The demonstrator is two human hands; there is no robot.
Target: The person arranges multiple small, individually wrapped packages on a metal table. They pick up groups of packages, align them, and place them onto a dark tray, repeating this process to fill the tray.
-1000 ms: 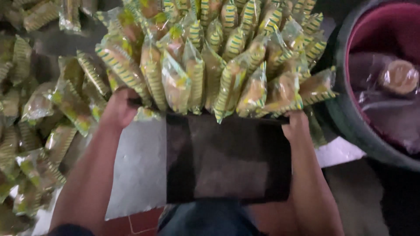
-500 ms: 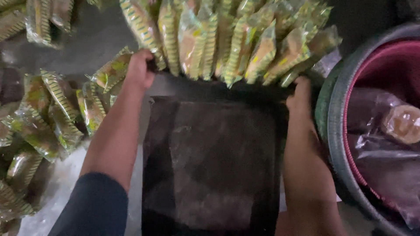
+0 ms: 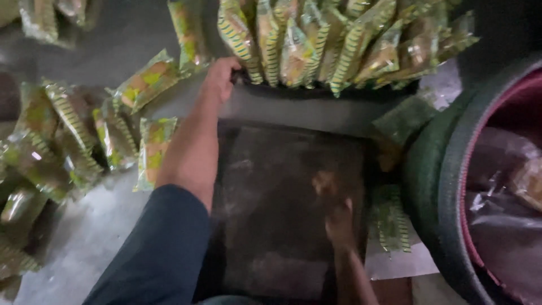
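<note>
My left hand (image 3: 220, 76) reaches forward and grips the near left edge of a dark tray (image 3: 316, 95). Many upright green-and-yellow striped snack packets (image 3: 316, 39) are piled on this tray. Below it, closer to me, lies a second dark flat tray (image 3: 271, 226) with a dusty bare surface. My right hand (image 3: 340, 221) hovers over the right part of that bare tray. It is blurred, with something brownish at its fingertips, and I cannot make out its grip.
Loose striped packets (image 3: 68, 141) lie scattered on the grey floor at the left. One packet (image 3: 392, 223) lies beside the bare tray's right edge. A large round tub (image 3: 440, 186) with clear plastic bags (image 3: 508, 197) inside stands at the right.
The laden tray has slid away from me, uncovering more of the bare tray. My right hand has let go of the tray's edge and dropped back over the bare tray.
</note>
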